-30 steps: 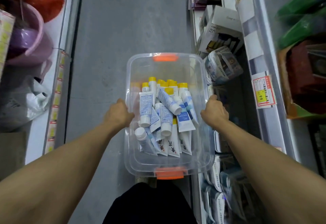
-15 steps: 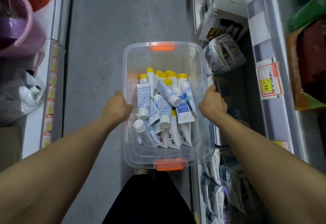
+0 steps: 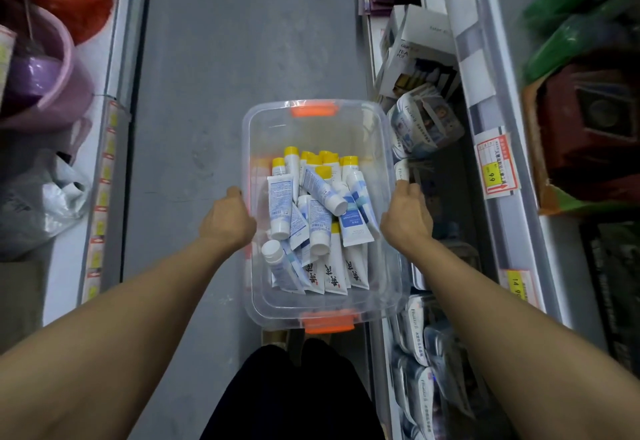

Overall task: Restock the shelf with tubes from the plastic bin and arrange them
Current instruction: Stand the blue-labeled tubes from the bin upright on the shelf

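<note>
Mid-frame, a clear bin (image 3: 317, 135) with orange clips at its near and far ends is held over the grey aisle floor (image 3: 242, 41). The left hand (image 3: 228, 220) grips the bin's left rim, fingers curled around the edge. The right hand (image 3: 407, 216) grips the right rim the same way, fingers wrapped out of sight. Inside the bin lies a loose heap of white tubes (image 3: 318, 218), some yellow-capped, some white-capped. A shelf (image 3: 485, 121) with price tags runs down the right of the frame, packets stacked beneath it.
</note>
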`<state>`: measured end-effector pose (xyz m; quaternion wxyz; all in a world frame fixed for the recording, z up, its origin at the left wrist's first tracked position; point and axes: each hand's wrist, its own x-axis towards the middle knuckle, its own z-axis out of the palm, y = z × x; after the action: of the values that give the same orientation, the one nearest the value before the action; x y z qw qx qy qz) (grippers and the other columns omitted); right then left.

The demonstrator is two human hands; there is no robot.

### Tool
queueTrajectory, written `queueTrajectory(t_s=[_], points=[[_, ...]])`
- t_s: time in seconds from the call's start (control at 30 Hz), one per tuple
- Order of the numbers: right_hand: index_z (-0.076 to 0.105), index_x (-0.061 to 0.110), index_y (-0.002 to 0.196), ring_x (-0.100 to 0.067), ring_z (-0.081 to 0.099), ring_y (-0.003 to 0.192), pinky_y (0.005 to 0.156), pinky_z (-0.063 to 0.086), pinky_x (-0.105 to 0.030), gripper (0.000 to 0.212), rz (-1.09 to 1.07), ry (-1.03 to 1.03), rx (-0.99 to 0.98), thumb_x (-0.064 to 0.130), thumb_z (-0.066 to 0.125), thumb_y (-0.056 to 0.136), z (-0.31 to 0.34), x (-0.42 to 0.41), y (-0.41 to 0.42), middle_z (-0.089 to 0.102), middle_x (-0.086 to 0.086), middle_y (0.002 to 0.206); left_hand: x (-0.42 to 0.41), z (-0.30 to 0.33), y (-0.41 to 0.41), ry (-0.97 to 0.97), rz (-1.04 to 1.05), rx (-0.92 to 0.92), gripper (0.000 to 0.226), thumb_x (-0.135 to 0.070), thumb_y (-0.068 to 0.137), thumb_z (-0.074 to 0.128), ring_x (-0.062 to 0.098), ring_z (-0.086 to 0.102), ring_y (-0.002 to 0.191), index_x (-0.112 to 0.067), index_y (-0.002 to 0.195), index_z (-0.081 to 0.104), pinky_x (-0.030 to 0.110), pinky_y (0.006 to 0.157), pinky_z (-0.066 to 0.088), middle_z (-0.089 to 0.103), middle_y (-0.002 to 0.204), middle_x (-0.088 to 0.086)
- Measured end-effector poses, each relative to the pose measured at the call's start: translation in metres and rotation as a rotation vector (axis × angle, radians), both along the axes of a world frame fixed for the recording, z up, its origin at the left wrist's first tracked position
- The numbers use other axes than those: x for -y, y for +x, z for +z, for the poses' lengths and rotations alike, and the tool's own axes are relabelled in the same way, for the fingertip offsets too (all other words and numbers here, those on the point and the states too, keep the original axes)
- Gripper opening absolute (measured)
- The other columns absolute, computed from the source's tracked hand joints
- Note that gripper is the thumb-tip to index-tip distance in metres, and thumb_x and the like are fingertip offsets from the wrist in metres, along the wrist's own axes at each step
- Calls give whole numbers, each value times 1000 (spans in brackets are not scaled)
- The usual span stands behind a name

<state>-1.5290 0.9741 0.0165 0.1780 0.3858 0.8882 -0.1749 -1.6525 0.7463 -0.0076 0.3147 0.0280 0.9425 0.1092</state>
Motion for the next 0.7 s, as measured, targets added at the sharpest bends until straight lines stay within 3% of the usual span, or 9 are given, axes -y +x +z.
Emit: queueTrajectory(t_s=[0.17, 0.37, 0.53, 0.7], points=[[38, 7, 127, -31, 38, 122, 95, 39, -37, 49, 61, 44, -78, 8, 59, 83, 16, 15, -10, 36, -15, 133, -4, 28, -4, 59, -52, -79, 51, -9, 82, 61, 38, 53, 113, -9, 129, 41, 44, 94, 47, 48, 131, 17], [40, 6, 126, -31, 38, 121, 93, 39, -39, 44, 118, -62, -53, 12, 56, 86, 20, 32, -32, 38, -13, 131, -20, 46, -15, 163, -102, -90, 51, -14, 83, 59, 33, 53, 114, -8, 130, 42, 42, 93, 45, 49, 131, 15], [39, 8, 130, -30, 38, 124, 94, 38, -38, 48, 161, -118, -14, 13, 57, 86, -10, 37, -53, 40, -11, 134, -37, 33, -20, 183, -120, -74, 44, -14, 83, 59, 33, 55, 103, -10, 124, 45, 39, 84, 46, 53, 121, 15], [36, 8, 135, -30, 38, 127, 99, 36, -38, 51, 196, -169, 33, 19, 57, 90, -49, 42, -73, 41, -13, 136, -50, 18, -27, 202, -143, -59, 46, -11, 83, 58, 33, 53, 108, -9, 127, 44, 39, 87, 46, 50, 126, 14]])
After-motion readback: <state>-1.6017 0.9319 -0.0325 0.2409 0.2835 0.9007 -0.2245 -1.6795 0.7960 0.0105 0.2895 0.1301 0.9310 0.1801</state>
